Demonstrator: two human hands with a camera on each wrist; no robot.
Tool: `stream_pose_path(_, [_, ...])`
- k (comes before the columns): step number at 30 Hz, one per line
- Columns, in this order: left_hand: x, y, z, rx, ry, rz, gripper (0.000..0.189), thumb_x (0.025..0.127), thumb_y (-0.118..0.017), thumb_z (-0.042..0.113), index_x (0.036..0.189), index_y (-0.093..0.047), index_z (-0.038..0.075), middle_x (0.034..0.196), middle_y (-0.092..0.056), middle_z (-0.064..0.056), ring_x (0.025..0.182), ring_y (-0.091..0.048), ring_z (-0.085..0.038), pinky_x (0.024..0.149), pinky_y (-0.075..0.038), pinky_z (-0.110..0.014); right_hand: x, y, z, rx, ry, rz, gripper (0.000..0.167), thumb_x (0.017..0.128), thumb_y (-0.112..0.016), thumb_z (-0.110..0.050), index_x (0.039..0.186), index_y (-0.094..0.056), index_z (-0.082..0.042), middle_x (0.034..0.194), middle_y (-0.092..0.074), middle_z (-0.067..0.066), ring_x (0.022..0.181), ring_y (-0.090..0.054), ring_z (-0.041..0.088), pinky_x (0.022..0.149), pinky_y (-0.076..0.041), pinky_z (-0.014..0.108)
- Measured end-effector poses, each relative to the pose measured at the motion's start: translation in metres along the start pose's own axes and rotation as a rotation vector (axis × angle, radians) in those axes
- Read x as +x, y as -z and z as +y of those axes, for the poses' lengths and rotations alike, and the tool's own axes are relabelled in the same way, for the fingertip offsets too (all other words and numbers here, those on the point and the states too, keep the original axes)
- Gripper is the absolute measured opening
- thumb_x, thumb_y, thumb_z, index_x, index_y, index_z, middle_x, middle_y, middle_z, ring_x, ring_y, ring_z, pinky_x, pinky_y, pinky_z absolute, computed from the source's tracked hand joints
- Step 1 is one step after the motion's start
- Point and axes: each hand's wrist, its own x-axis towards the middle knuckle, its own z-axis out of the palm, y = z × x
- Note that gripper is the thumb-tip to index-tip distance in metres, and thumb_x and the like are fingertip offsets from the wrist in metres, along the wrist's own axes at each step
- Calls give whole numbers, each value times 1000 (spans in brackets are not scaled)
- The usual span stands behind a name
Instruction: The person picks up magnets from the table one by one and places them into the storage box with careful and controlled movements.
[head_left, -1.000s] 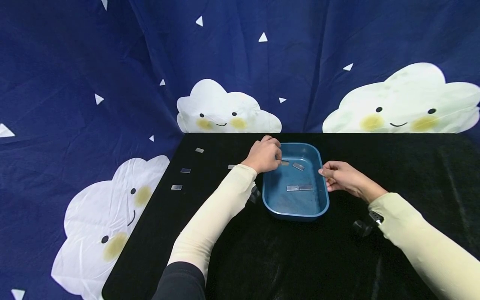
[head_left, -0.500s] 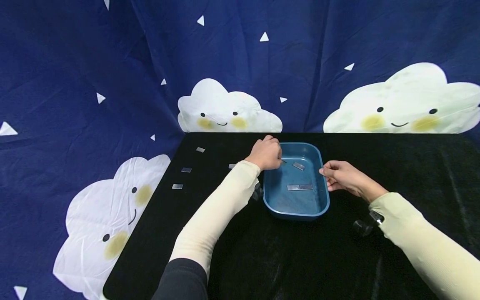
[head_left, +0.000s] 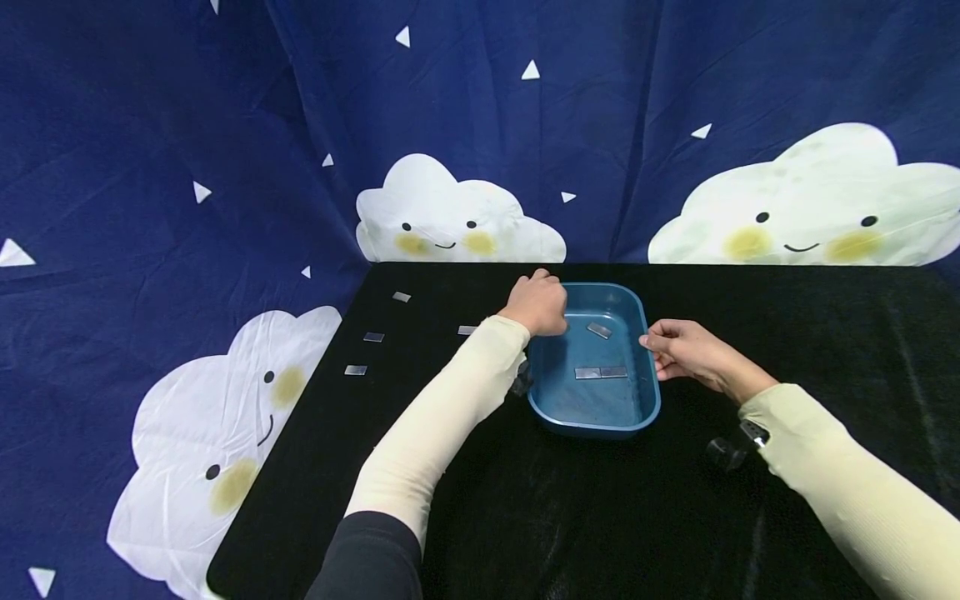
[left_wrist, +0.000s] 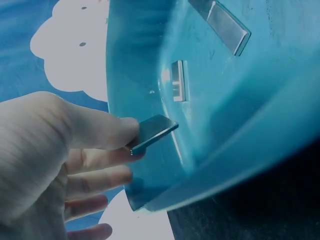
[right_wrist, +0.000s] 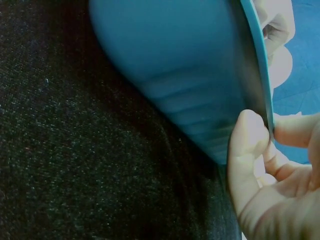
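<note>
My left hand (head_left: 538, 304) is over the back left of a blue plastic basin (head_left: 592, 411). In the left wrist view its thumb and index finger pinch a small silver rectangular block (left_wrist: 154, 133) by one end; the head view hides this block behind the hand. Lower in the basin lies a tilted block (head_left: 598, 331). Nearer the front, two more, a left block (head_left: 587, 374) and a right block (head_left: 613, 372), lie end to end. My right hand (head_left: 693, 354) pinches the basin's right rim (right_wrist: 264, 75) between thumb and fingers.
Several similar blocks lie on the black table (head_left: 525, 517) left of the basin: a far one (head_left: 402, 297), a middle one (head_left: 373, 337), a near one (head_left: 356, 370) and one by the left forearm (head_left: 467, 330). A blue curtain (head_left: 465, 83) with cloud prints hangs behind.
My left hand has shifted slightly right and turned, so the block in its fingers no longer shows in the head view. The right hand keeps its hold on the rim.
</note>
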Motion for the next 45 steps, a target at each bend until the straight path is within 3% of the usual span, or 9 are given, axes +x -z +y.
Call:
stream_pose_path(12, [2, 0, 4, 5, -1, -71, 19, 90, -63, 27, 73, -61, 20, 107, -65, 4, 114, -49, -18, 92, -44, -36, 0, 0, 1, -1, 3, 1, 24, 103, -48, -27, 117, -46, -7, 90, -57, -1, 77, -63, 11, 75, -58, 28])
stream_pose_path(18, [1, 1, 4, -23, 9, -110, 23, 92, -62, 27, 71, -57, 20, 98, -63, 4, 110, -48, -18, 90, -42, -36, 1, 0, 1, 1, -4, 2, 24, 102, -48, -27, 117, -46, -8, 89, -57, -1, 77, -63, 10, 74, -58, 28])
stream_pose_path(23, [2, 1, 0, -28, 20, -105, 26, 93, -60, 28, 69, -55, 19, 95, -61, 3, 109, -48, -18, 87, -42, -36, 2, 1, 1, 0, 2, 3, 24, 102, -49, -28, 116, -46, -8, 89, -56, -1, 77, -62, 11, 74, -58, 28])
stream_pose_path(30, [3, 3, -4, -43, 15, -83, 28, 93, -62, 36, 71, -63, 20, 99, -64, 5, 120, -49, -20, 92, -46, -38, 1, 0, 0, -6, -1, 4, 24, 102, -49, -27, 116, -46, -8, 88, -56, -1, 77, -62, 11, 75, -58, 28])
stream_pose_path(45, [2, 2, -13, -104, 17, -68, 33, 95, -61, 37, 67, -62, 20, 90, -62, 3, 117, -51, -20, 86, -47, -37, 2, -1, 1, -7, -5, 7, 25, 102, -48, -28, 117, -46, -7, 89, -57, -1, 76, -63, 11, 74, -58, 28])
